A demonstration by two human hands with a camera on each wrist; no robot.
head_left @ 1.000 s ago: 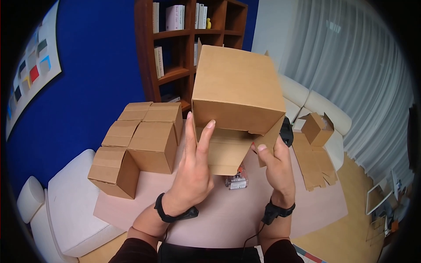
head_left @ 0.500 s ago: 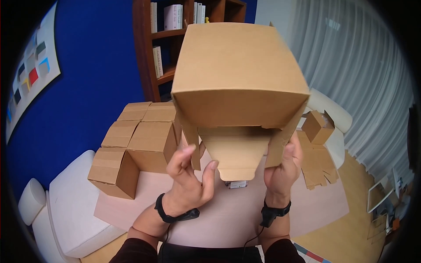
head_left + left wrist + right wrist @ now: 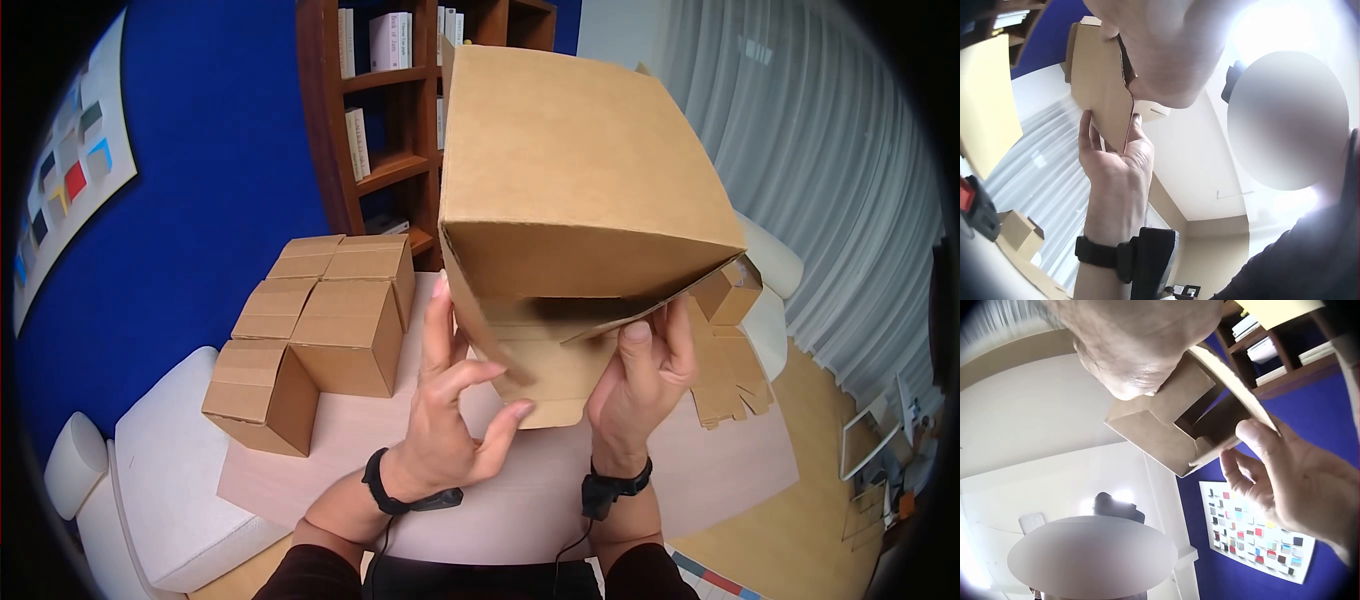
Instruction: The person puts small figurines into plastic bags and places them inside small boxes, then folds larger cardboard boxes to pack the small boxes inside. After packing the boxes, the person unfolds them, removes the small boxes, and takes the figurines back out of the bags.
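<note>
An open cardboard box (image 3: 590, 150) is held up in front of me, tilted, with its open end and loose flaps facing my body. My left hand (image 3: 445, 420) is at its left side, some fingers behind the wall and the index fingertip against the left flap (image 3: 490, 335). My right hand (image 3: 640, 385) pinches the right flap (image 3: 690, 285) between thumb and fingers; the left wrist view shows that hand (image 3: 1119, 165) on both sides of the cardboard. A long lower flap (image 3: 560, 405) hangs between the two hands.
Several closed cardboard boxes (image 3: 345, 330) stand grouped on the left of the pale table (image 3: 510, 520). Flattened cardboard (image 3: 730, 380) and a partly open box (image 3: 725, 300) lie at right. A black object with a red part (image 3: 979, 206) shows in the left wrist view. A bookshelf (image 3: 385, 165) stands behind.
The box came up and nearer, then turned so its right side swings toward the right. Its flaps folded inward. My left fingers left the side, then came back to the left flap.
</note>
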